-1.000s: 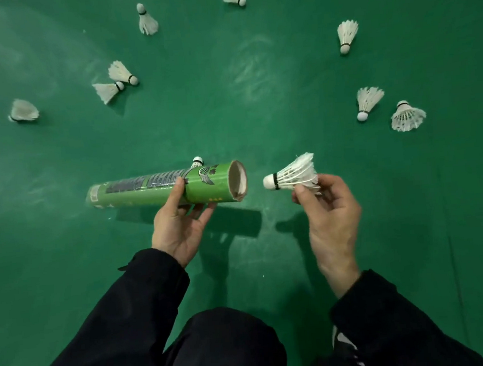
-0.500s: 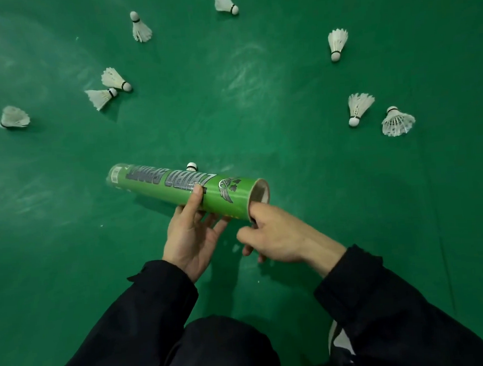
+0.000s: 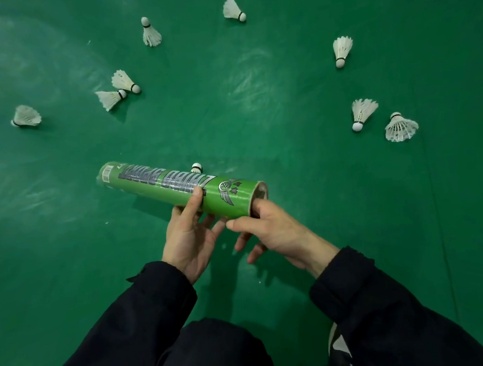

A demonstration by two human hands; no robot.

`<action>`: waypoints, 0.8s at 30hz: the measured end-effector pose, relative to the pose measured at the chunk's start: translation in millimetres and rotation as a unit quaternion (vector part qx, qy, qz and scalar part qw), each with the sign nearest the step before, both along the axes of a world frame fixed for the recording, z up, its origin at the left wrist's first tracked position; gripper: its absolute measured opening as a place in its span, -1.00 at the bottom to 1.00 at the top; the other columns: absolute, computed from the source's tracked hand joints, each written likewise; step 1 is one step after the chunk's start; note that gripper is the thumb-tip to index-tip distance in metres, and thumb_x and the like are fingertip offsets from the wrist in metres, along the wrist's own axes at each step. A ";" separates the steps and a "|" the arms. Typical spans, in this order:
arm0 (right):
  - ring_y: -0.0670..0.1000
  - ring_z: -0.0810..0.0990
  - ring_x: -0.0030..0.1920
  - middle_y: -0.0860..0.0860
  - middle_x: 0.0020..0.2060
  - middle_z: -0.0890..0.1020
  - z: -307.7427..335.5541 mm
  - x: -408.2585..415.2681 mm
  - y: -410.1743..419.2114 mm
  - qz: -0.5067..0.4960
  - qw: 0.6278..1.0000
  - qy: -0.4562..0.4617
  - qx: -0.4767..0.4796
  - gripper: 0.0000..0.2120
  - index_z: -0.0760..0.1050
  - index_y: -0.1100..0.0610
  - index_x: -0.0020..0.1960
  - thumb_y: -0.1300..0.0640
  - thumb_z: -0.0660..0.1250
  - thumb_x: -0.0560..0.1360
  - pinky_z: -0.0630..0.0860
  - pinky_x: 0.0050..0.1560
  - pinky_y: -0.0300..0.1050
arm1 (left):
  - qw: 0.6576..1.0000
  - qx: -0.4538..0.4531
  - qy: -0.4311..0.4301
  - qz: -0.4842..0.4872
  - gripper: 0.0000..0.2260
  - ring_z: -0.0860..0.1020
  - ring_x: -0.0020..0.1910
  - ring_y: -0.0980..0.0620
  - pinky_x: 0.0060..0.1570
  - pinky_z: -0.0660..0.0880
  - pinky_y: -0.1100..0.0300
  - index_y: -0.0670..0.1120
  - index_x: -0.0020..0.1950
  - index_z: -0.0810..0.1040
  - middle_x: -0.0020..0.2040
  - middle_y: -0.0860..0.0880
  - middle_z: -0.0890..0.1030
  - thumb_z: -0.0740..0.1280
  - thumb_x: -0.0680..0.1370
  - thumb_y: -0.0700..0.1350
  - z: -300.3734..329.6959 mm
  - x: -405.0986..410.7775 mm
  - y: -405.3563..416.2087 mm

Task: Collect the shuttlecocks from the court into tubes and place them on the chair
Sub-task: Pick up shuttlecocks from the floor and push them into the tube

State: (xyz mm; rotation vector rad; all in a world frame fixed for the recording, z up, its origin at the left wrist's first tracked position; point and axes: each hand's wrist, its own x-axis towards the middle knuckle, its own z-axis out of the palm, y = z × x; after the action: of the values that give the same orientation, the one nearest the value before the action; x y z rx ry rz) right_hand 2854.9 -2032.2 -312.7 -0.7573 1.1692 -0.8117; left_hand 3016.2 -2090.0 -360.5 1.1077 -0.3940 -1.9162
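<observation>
A second ago your right hand (image 3: 270,229) held a shuttlecock out in front of the tube's open mouth; now that shuttlecock is out of sight and the hand is pressed against the mouth, a finger reaching into it, the other fingers loosely curled below and holding nothing you can see. It has most likely gone inside, though the tube's interior is hidden.

Your left hand (image 3: 191,236) is unchanged in its job: it grips the tube (image 3: 177,188) from below, thumb across the printed label, keeping it level at the middle of the frame, mouth pointing right.

So one more is probably collected, and the right hand is about to be free. Plenty remain on the court (image 3: 257,109): one shuttlecock (image 3: 196,167) peeks out just behind the tube, a pair (image 3: 381,121) lies at the right, another pair (image 3: 117,90) at the upper left, and singles sit further off. The one behind the tube looks the easiest next pick. No chair is in view.
</observation>
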 end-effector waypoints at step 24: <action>0.27 0.58 0.20 0.17 0.58 0.28 -168.3 81.5 -157.1 0.170 0.750 0.578 -0.272 -0.70 0.53 0.16 0.35 0.14 0.20 0.67 0.57 0.20 0.18 | 0.959 0.091 -0.048 0.265 -0.46 0.60 0.26 -0.18 -0.03 0.69 -0.04 -0.21 0.54 0.40 0.27 -0.22 0.60 0.43 0.61 -0.08 -15.0 132.0 -6.1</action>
State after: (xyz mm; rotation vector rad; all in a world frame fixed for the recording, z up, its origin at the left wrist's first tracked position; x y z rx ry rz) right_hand 2936.4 -2189.3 -481.0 -2.0897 1.7912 -0.2848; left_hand 3148.3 -2096.1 -375.5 1.2765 0.0359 -1.4443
